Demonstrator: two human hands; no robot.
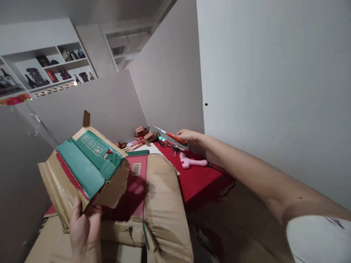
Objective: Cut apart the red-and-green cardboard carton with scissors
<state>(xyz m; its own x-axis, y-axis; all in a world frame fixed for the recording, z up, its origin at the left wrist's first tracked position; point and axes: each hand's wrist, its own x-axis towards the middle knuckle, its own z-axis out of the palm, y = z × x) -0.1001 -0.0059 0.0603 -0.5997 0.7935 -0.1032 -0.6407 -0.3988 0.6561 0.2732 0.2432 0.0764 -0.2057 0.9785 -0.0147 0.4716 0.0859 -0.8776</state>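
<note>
My left hand (85, 227) is closed on the lower edge of a folded piece of cardboard box (79, 168), green and red on one face and bare brown elsewhere, with torn edges. It is held tilted above a larger flattened cardboard box (164, 193). Farther off, my right arm reaches out over a red-covered table (196, 182). My right hand (188, 135) has its fingers on the orange handle of a pair of scissors (175, 137), whose narrow blades point left. Part of that grip is hidden. Just below lie keys (176, 149) and a pink hammer-shaped thing (192, 162).
Small brown model boats (149, 137) and several thin wooden sticks (133, 146) lie at the table's back corner, beside a white and green tube (162, 139). Grey panels (170, 69) border the table behind and at right. Shelves with bottles and ornaments (37, 76) stand beyond.
</note>
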